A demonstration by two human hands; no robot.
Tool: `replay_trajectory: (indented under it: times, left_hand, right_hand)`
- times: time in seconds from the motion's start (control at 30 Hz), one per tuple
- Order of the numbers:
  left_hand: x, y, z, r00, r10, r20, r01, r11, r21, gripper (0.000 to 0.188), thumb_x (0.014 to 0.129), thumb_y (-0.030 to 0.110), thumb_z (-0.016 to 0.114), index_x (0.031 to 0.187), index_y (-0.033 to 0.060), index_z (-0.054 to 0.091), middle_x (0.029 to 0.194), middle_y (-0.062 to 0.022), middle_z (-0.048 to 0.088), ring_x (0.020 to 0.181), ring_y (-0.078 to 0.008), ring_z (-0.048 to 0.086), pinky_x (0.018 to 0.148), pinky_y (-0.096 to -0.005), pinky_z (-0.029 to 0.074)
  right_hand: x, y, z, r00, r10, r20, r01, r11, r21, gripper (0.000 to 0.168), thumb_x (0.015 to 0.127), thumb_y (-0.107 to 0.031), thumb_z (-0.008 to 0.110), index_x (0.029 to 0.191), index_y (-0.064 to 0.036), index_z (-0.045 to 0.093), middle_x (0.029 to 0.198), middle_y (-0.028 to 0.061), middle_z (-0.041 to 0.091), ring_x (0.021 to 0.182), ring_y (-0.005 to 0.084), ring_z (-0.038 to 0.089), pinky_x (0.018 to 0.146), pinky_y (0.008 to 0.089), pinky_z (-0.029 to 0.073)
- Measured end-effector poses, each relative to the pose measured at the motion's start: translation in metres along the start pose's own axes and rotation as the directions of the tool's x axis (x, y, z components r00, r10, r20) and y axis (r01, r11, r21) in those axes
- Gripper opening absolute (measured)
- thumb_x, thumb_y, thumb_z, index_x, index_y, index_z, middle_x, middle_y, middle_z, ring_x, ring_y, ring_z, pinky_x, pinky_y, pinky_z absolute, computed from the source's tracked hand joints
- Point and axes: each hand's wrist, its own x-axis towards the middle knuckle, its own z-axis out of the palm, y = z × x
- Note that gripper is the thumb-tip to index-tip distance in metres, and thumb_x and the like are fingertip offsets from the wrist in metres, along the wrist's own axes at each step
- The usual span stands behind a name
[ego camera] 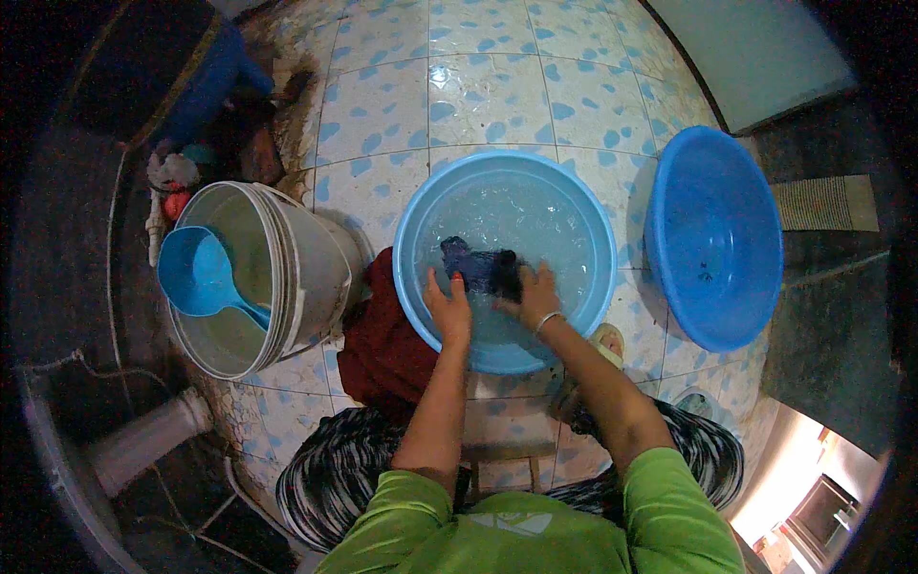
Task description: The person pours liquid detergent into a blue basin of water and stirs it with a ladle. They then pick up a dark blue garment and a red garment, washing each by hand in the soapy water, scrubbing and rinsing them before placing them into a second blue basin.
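Observation:
A dark navy piece of wet cloth [482, 270] lies bunched in the water of a light blue plastic basin [410, 316]. My left hand [450, 308] is at the cloth's near left side, fingers apart, its red-nailed thumb tip against the cloth's edge. At the other end, my right hand [538, 295] reaches into the water, with the dark fabric between thumb and fingers. How firmly it grips is hidden by the water and cloth. A pale bracelet [548, 321] circles the right wrist. Dark red cloth [380, 351] is heaped against the basin's left side.
Left of the basin, a whitish plastic bucket [315, 251] holds water, with a blue dipper [197, 269] across its mouth. A deeper blue basin [717, 251] stands tilted to the right. Blue-spotted floor tiles [488, 100] extend beyond. A sandaled foot [609, 343] is beside the basin.

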Motion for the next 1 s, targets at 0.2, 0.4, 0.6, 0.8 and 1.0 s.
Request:
replay_trajectory:
  times: [0.2, 0.4, 0.6, 0.8, 1.0]
  left_hand:
    - [-0.011, -0.028, 0.012, 0.906, -0.394, 0.153, 0.423, 0.846, -0.325, 0.09, 0.089, 0.049, 0.063, 0.15, 0.0012, 0.018, 0.149, -0.0178, 0.03, 0.135, -0.0323, 0.034, 0.107, -0.0412, 0.034]
    - [-0.012, -0.018, 0.007, 0.712, -0.427, 0.557, 0.695, 0.317, -0.645, 0.073, 0.088, 0.06, 0.058, 0.138, 0.0097, 0.043, 0.13, -0.0086, 0.053, 0.111, -0.0278, 0.054, 0.091, -0.0402, 0.047]
    - [-0.018, 0.058, -0.001, 0.561, -0.233, 0.794, 0.823, 0.055, -0.565, 0.04, 0.091, 0.047, 0.062, 0.11, 0.012, 0.059, 0.089, -0.0065, 0.063, 0.075, -0.0208, 0.061, 0.067, -0.0341, 0.054]
    - [0.001, 0.052, -0.01, 0.474, 0.051, 0.879, 0.881, -0.022, -0.473, 0.029, 0.095, 0.041, 0.057, 0.094, 0.0127, 0.058, 0.075, -0.0015, 0.059, 0.061, -0.0148, 0.055, 0.051, -0.0287, 0.048]
    - [0.012, 0.015, 0.002, 0.707, -0.048, 0.706, 0.703, 0.158, -0.693, 0.03, 0.097, 0.039, 0.055, 0.095, 0.0089, 0.059, 0.078, 0.0008, 0.059, 0.067, -0.0168, 0.057, 0.061, -0.0366, 0.05]
  right_hand:
    - [0.01, 0.011, 0.06, 0.923, 0.039, 0.383, 0.005, 0.994, -0.113, 0.066, 0.082, -0.016, 0.067, 0.14, -0.002, 0.039, 0.147, 0.0239, 0.031, 0.122, 0.0411, 0.048, 0.097, 0.0458, 0.047]
    - [0.032, -0.031, 0.029, 0.873, 0.149, 0.465, -0.464, 0.548, 0.696, 0.062, 0.078, -0.006, 0.06, 0.138, -0.007, 0.046, 0.131, 0.0267, 0.048, 0.114, 0.0438, 0.052, 0.096, 0.0462, 0.046]
    - [-0.048, -0.104, -0.107, 0.969, -0.245, 0.034, 0.215, 0.904, 0.369, 0.046, 0.078, -0.016, 0.069, 0.124, -0.011, 0.059, 0.128, 0.0227, 0.045, 0.118, 0.0399, 0.046, 0.098, 0.0466, 0.04]
    - [-0.058, -0.139, -0.146, 0.906, -0.417, -0.073, 0.422, 0.875, 0.239, 0.028, 0.08, -0.024, 0.07, 0.106, -0.014, 0.065, 0.11, 0.0137, 0.054, 0.102, 0.0371, 0.055, 0.085, 0.0434, 0.047]
    - [0.009, -0.125, -0.098, 0.951, -0.199, -0.238, 0.276, 0.892, 0.358, 0.018, 0.089, -0.029, 0.061, 0.097, -0.013, 0.064, 0.082, 0.008, 0.059, 0.078, 0.0327, 0.061, 0.068, 0.0438, 0.051]
